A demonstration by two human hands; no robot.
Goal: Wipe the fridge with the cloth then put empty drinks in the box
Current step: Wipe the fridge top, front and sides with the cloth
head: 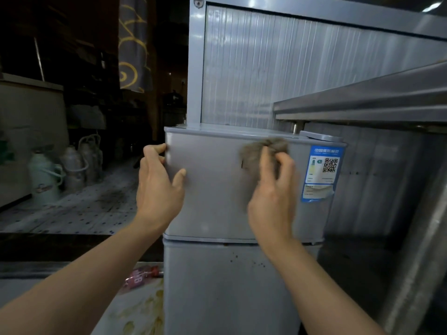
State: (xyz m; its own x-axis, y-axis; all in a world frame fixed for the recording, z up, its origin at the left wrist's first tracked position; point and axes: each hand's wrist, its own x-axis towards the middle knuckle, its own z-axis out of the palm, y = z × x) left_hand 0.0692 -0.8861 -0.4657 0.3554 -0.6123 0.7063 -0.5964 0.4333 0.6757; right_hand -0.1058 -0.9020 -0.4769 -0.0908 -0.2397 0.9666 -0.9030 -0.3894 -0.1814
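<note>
Grey cloth (263, 153), bunched in right hand (273, 189), presses fridge (212, 189); left hand (159, 180) grips its edge.

Both forearms bare, no sleeves or jewellery.

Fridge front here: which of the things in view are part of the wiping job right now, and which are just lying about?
In the job:
fridge
cloth, held in the right hand
left hand, gripping the door's edge

Lying about:
flasks on the floor
blue label
red wrapper
steel shelf
</note>
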